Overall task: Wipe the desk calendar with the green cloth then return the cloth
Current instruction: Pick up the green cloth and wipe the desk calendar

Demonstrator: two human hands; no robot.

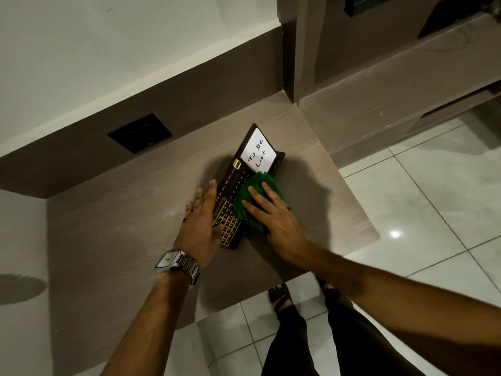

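Note:
The dark brown desk calendar [240,169] lies flat on the wooden desk [130,213], with gold month and day markings and a white "To Do List" note at its far end. A bunched green cloth [250,194] rests on the calendar's right half. My right hand [273,218] presses down on the cloth with fingers spread over it. Along the calendar's left edge lies my left hand [202,221], flat with fingers extended, steadying it; a silver watch sits on that wrist.
A black wall socket plate [139,133] sits on the dark back panel behind the desk. The desk's right edge drops to a glossy white tiled floor [433,199]. My legs and sandalled feet [280,295] stand below the front edge. A shelf unit rises at the upper right.

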